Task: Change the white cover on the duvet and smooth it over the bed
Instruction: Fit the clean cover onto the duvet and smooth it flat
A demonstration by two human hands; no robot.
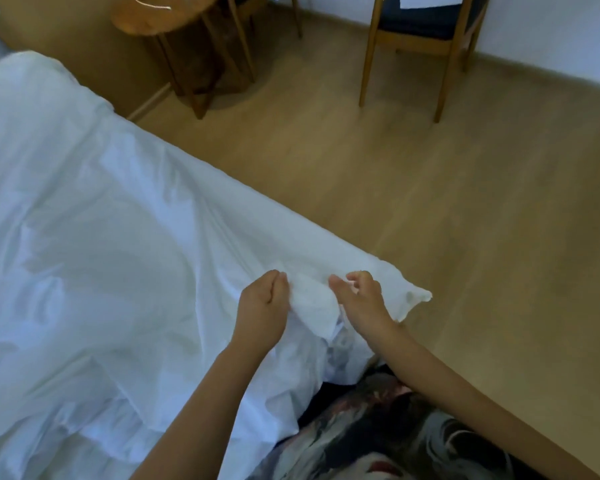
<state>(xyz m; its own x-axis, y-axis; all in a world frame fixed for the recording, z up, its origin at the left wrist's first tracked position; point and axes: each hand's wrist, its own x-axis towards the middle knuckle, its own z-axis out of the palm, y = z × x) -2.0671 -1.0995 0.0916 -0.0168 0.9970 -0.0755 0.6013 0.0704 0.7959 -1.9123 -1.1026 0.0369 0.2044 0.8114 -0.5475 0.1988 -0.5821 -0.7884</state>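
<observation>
White cover [118, 237] bunches between left grip [264, 306] and right grip [361, 301].

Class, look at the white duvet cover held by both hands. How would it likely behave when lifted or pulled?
Probably floppy: the duvet cover wrinkles and bunches between the left hand and right hand. Likely light for its size, as finger grips alone raise a fold.

White duvet [84, 202] beyond left edge; chair [420, 24] and table [142, 19] beyond top edge
</observation>
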